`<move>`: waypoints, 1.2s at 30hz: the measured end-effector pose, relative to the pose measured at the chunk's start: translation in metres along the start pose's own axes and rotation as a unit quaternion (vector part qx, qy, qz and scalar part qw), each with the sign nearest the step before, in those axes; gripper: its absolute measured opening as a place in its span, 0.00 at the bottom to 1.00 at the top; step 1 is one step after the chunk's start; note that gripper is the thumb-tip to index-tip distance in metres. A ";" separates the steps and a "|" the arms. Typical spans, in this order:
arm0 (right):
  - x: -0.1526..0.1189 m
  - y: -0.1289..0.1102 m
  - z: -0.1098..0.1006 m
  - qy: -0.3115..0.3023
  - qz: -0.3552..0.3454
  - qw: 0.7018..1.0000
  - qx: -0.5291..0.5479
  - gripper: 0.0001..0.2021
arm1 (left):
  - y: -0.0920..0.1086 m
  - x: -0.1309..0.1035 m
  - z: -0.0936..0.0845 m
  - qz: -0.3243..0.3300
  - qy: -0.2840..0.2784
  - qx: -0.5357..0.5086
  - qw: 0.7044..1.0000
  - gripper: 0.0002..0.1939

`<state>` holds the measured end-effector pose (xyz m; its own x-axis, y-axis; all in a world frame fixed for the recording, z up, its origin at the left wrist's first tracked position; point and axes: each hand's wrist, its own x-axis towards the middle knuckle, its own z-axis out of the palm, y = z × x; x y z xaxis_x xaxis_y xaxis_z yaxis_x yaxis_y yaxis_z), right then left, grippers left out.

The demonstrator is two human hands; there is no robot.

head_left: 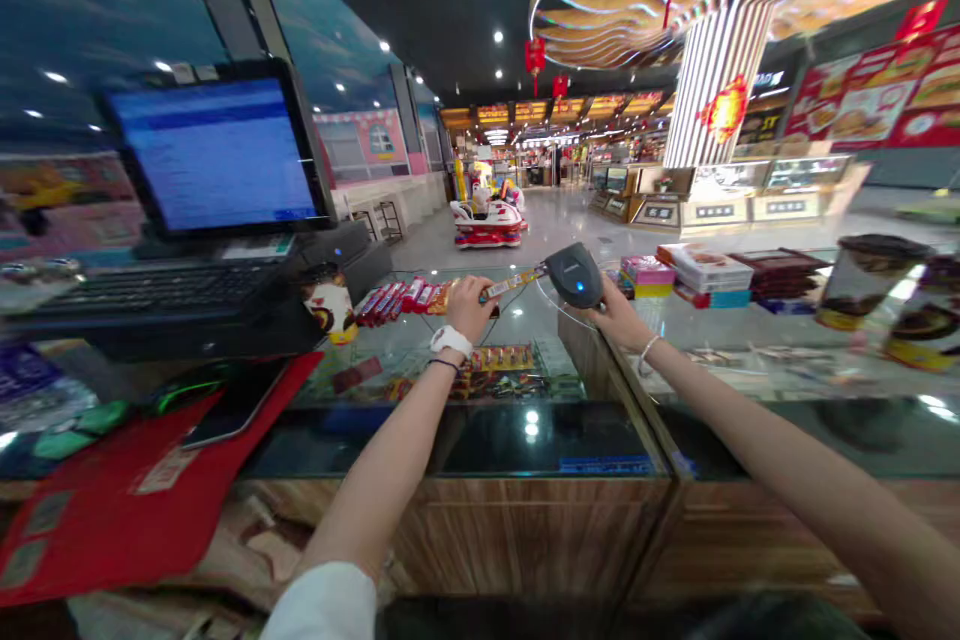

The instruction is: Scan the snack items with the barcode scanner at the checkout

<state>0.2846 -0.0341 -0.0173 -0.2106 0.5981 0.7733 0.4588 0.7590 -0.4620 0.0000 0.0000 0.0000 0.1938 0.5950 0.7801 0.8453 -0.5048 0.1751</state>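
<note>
Scanner [574,275] held in curled right hand [619,318].

Matt plastic scanner [571,274], glossy glass counter [484,435]

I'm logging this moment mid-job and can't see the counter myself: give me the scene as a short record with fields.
Left grip: closed on a slim wrapped stick
Right grip: closed on a dark scanner, blue light showing
Stick to scanner: ends meet in view; contact can't be told
Surface: glass-topped counter
Left side: lit monitor, keyboard; phone on a red sheet
Right side: stacked boxes, dark-lidded tub
</note>
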 end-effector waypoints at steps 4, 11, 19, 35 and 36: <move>0.000 -0.006 -0.002 -0.026 -0.005 1.000 -0.005 0.26 | 0.002 0.002 -0.003 -0.018 -0.009 0.006 1.000 0.06; -0.002 -0.024 -0.004 -0.142 0.058 0.983 -0.097 0.20 | 0.002 0.000 -0.005 -0.038 -0.022 0.016 0.999 0.05; -0.004 -0.041 0.002 -0.163 0.066 0.972 -0.159 0.19 | 0.000 -0.004 0.000 -0.042 -0.035 0.025 0.998 0.05; -0.005 -0.041 0.003 -0.188 0.050 0.966 -0.172 0.19 | 0.000 -0.003 0.000 -0.043 -0.036 0.027 0.998 0.04; -0.005 -0.041 0.003 -0.189 0.052 0.965 -0.174 0.20 | 0.000 -0.003 0.000 -0.043 -0.036 0.028 0.998 0.04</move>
<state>0.2641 -0.0672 -0.0032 -0.4184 0.7672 0.4861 0.7423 0.5973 -0.3038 -0.0005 -0.0019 -0.0026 0.1521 0.6791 0.7181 0.8868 -0.4146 0.2043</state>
